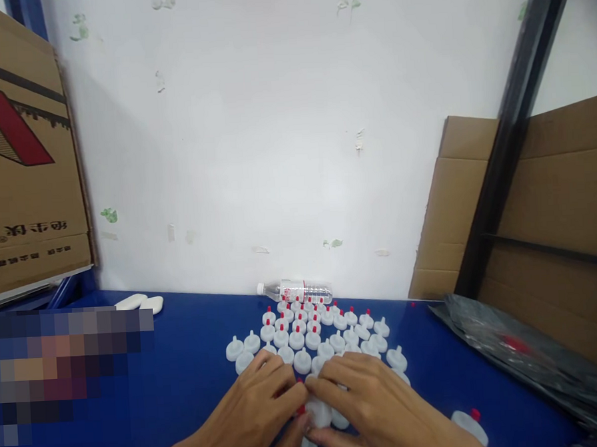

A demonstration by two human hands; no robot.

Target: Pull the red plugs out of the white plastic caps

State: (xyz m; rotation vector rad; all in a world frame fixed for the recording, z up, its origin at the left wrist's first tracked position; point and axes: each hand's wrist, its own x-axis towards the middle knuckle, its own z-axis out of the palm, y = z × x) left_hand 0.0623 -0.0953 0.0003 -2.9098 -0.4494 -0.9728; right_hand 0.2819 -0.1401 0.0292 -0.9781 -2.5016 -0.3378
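Evidently the work sat low and central, just above the blue tabletop (177, 383). The right hand (363, 390) had its fingers curled closely around a round, translucent white plastic cap (319, 414), which lay immediately left of those fingertips. The cap appeared tipped on its side, its axis running roughly crosswise toward the left hand (264, 392). That hand's thumb and forefinger were nearly closed, pinching what looked like a small red plastic tip (301, 409); whether it was seated on the cap, I couldn't tell. Beyond the knuckles stood a cluster of similar white spouted caps (296, 338), some red-tipped, some bare. Behind them, a clear plastic bottle (295, 292) lay sideways, its white label bearing red lettering too small to read. At left, a brown cardboard carton (31, 191) showed Chinese characters, seemingly upside down, beside a circled R.
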